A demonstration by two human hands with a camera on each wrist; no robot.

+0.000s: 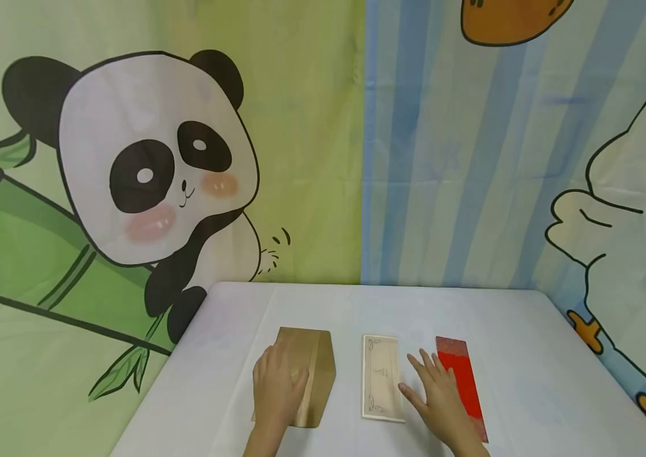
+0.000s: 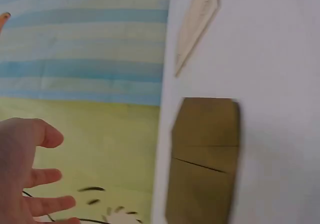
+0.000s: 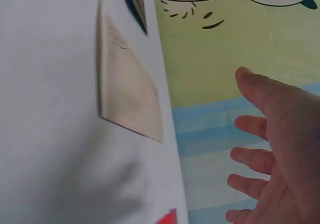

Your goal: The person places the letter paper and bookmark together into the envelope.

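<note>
A brown, envelope-like paper piece (image 1: 321, 374) lies on the white table, with my left hand (image 1: 278, 387) over its left side. In the left wrist view that hand's fingers are spread and hold nothing, apart from the brown piece. To the right lies a cream, note-like paper stack (image 1: 381, 381) with a printed border, its thickness visible in the right wrist view. My right hand (image 1: 440, 400) hovers between this stack and a long red packet (image 1: 462, 374), fingers apart. It covers part of the packet's left edge and grips nothing.
The white table (image 1: 528, 355) ends at a back edge against printed curtains. A panda (image 1: 157, 158) decorates the green curtain on the left; blue stripes and a white cartoon figure (image 1: 637, 285) are on the right.
</note>
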